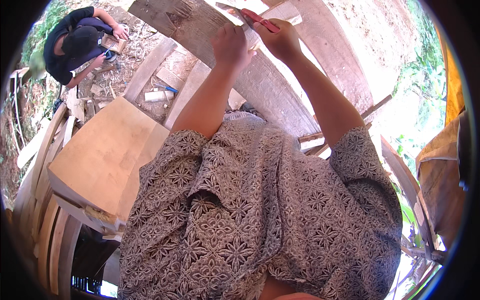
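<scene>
Red-handled tool (267,25) in the right hand (281,42), left hand (231,49) at the plank (187,35)

Head view: The right grip is wrapped around the red handle, the metal part pointing away to the left, probably so the tool can be worked across the wood. It sits at the top, just beyond the left hand. The left hand's fingers are curled over the weathered plank, perhaps to steady it; whether that grip pinches anything I cannot tell. The plank slants in front of the body, seemingly for easy reach by both arms.

Counted: one red-handled tool, one plank under the hands, one broad pale panel (107,150) at the left and one blue-handled tool (167,87) on the ground (150,106). One co-worker (75,47) crouches at upper left with one small wooden block (119,45), one hand beside it, maybe to hold it firm. The curved boards (45,165) overlap too much to count.
</scene>
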Available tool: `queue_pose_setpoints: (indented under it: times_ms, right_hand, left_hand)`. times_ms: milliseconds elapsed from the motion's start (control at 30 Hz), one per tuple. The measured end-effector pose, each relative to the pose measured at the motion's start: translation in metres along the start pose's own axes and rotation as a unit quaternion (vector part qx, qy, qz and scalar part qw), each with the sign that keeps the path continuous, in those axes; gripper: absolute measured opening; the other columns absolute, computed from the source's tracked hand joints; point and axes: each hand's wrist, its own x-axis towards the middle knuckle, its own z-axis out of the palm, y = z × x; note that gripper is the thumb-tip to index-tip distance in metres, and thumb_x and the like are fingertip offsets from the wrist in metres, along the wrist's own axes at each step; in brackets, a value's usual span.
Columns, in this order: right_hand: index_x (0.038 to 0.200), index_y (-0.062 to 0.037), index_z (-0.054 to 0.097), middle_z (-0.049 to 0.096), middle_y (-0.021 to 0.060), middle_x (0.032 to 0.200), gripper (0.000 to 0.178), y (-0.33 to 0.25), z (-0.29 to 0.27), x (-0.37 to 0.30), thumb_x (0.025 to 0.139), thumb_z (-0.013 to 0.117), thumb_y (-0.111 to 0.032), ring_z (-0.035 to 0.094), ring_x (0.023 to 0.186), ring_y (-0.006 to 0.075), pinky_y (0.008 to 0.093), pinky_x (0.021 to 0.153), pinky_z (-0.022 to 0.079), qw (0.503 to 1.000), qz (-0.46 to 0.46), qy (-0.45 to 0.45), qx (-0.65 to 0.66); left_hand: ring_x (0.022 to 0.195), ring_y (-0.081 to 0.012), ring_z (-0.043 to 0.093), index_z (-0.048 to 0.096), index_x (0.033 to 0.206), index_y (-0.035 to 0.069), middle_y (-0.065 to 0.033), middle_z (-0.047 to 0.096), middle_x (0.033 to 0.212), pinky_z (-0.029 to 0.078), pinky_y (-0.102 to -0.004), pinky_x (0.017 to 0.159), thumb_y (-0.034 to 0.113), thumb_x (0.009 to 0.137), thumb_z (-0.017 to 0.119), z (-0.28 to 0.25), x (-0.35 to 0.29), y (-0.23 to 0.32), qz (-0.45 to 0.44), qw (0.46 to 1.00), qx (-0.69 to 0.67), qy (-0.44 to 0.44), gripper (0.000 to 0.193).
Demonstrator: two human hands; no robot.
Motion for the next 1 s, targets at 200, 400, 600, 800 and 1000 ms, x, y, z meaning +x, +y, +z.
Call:
queue_pose_setpoints:
  times_ms: [200,400,600,800,1000]
  right_hand:
    - [0.092,-0.0037,0.072,0.058,0.0057,0.063,0.032,0.046,0.040,-0.033,0.098,0.071,-0.035,0.051,0.058,0.0152,0.0341,0.057,0.044,0.999,-0.009,0.038,0.022]
    - [0.096,-0.0036,0.072,0.066,0.0131,0.073,0.041,0.023,0.047,-0.007,0.099,0.066,-0.045,0.064,0.069,0.0267,0.0393,0.067,0.049,0.999,0.024,-0.032,-0.022]
    - [0.102,-0.0040,0.071,0.069,0.0138,0.082,0.043,0.026,0.052,-0.006,0.098,0.064,-0.047,0.066,0.078,0.0272,0.0402,0.074,0.051,0.993,0.081,-0.082,-0.017]
    - [0.107,-0.0031,0.073,0.065,0.0063,0.074,0.036,0.034,0.022,-0.045,0.100,0.067,-0.038,0.059,0.069,0.0143,0.0340,0.066,0.047,0.990,0.122,-0.074,0.005]
    - [0.092,-0.0030,0.070,0.065,0.0160,0.074,0.031,-0.035,-0.084,-0.099,0.098,0.065,-0.033,0.060,0.068,0.0318,0.0410,0.067,0.049,0.987,0.129,-0.076,-0.054]
  left_hand:
    - [0.121,-0.0290,0.053,0.058,0.124,0.004,-0.0112,0.054,0.124,0.047,-0.0464,0.097,0.054,0.074,0.086,0.010,0.024,-0.026,-0.017,1.000,0.008,0.006,0.076]
    - [0.123,-0.0295,0.055,0.057,0.126,0.004,-0.0117,0.055,0.126,0.051,-0.0439,0.099,0.055,0.074,0.086,0.020,0.050,-0.066,-0.027,0.998,0.052,-0.002,0.079]
    - [0.128,-0.0295,0.055,0.056,0.131,0.005,-0.0135,0.056,0.131,0.051,-0.0412,0.104,0.058,0.076,0.085,-0.004,0.062,-0.072,-0.051,0.993,0.075,-0.073,0.082]
    - [0.123,-0.0310,0.059,0.064,0.123,0.007,-0.0135,0.064,0.124,0.050,-0.0453,0.101,0.060,0.073,0.086,-0.008,0.058,-0.060,-0.048,0.996,0.053,-0.047,0.076]
    - [0.112,-0.0366,0.062,0.064,0.117,0.003,-0.0173,0.067,0.112,0.047,-0.0524,0.096,0.055,0.070,0.088,0.013,0.033,-0.043,0.031,0.996,-0.006,0.082,0.074]
